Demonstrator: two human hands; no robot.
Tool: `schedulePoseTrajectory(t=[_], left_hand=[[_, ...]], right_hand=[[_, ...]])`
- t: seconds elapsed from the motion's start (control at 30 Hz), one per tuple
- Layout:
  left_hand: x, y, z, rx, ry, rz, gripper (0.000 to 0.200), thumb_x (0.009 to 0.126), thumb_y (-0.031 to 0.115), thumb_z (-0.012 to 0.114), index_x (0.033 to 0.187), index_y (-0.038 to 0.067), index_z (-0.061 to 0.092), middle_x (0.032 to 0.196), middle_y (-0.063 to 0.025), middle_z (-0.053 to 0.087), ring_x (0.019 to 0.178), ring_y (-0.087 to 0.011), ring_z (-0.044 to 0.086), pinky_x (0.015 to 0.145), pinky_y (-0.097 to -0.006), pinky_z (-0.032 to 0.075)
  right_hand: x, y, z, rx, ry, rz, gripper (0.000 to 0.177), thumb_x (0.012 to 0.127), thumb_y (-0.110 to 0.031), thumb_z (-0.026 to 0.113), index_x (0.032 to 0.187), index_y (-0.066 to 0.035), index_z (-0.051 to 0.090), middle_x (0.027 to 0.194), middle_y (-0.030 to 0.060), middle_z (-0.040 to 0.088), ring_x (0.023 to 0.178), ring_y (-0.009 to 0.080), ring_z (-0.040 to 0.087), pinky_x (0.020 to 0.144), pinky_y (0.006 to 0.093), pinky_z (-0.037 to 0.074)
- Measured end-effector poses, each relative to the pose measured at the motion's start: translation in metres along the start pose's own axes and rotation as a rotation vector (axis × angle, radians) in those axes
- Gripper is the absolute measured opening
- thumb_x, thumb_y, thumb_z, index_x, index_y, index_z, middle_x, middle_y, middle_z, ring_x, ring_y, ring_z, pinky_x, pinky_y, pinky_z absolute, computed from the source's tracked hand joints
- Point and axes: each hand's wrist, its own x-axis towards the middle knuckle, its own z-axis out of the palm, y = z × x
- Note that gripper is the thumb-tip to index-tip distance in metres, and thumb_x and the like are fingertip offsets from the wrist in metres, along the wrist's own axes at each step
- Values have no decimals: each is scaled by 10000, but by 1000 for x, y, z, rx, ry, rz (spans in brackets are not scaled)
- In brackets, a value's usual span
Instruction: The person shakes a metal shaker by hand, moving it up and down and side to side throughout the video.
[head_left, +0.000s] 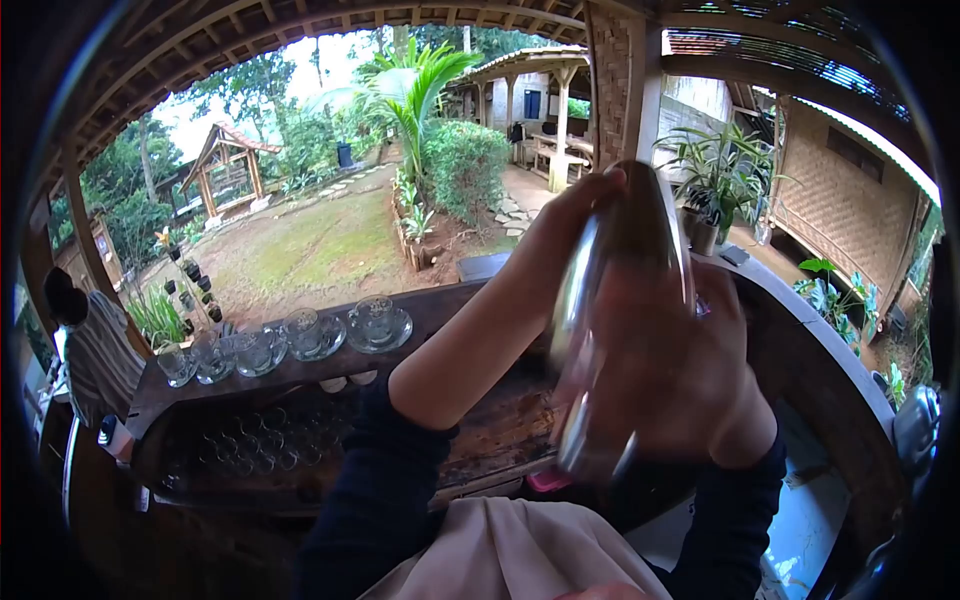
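Note:
A shiny metal shaker (655, 215), blurred by motion, is held up in front of me between both hands, tilted. At its upper end my left hand (590, 200) has its fingers pressed round the metal. Lower down, my right hand (670, 350) wraps round the shaker's body, smeared by movement. To the left, glass cups on saucers (378, 325) stand in a row along the wooden counter (440, 305). More clear glasses (265, 440) sit in the dark recess below them.
At the far left is a person in a striped top (100, 350). Potted plants (705, 235) stand on the ledge at the right. A dark rounded object (915, 425) lies at the right edge. Something pink (548, 481) shows below my hands.

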Motion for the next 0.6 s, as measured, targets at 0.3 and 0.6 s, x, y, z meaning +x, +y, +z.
schedulePoseTrajectory(t=[0.3,0.6], left_hand=[[-10,15,-60,170,141,364,414,902,364,445,1139,34,525,1062,-145,604,941,-229,611,785,-365,535],[-118,52,-41,306,-609,366,780,763,368,684,1348,5,317,1266,-220,436,1108,-316,512,962,-445,408]], right_hand=[[13,54,82,243,127,204,358,608,-191,704,951,-111,642,1048,104,595,972,242,586,797,453,467],[33,-66,81,291,383,-668,273,660,-152,670,930,-119,648,984,23,625,913,192,607,865,343,460]])
